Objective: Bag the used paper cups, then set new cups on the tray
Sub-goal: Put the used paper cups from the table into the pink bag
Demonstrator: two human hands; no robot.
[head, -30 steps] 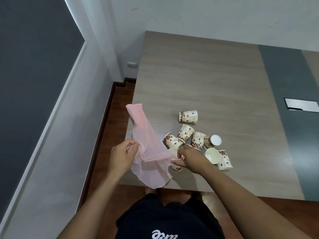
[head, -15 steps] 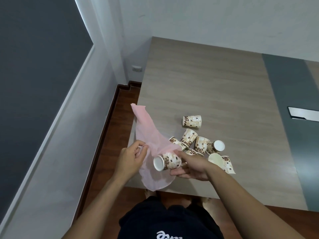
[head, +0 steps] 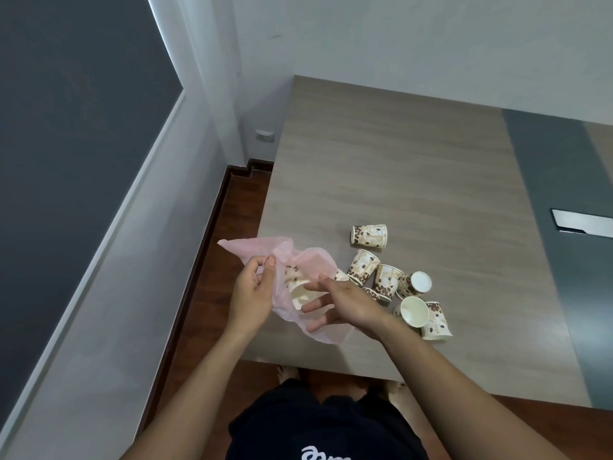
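A thin pink plastic bag [head: 311, 265] hangs over the table's near left corner. My left hand [head: 252, 293] pinches its rim between thumb and fingers. One coffee-bean-print paper cup [head: 297, 287] lies inside the bag, seen through the film. My right hand [head: 345, 302] is at the bag's mouth beside that cup, fingers spread and loose. Several more printed cups [head: 386, 280] lie tipped in a heap just right of my hands. One cup [head: 369, 235] lies alone a little farther back.
The wood-grain table [head: 398, 167] stretches away from me, with a grey strip [head: 564, 194] and a metal flap [head: 582, 224] on its right. A wall and window frame run along the left, over dark wooden floor [head: 229, 227].
My right hand picked a cup out of the heap, carried it left and put it into the bag, then let it go. The bag's top has folded down.
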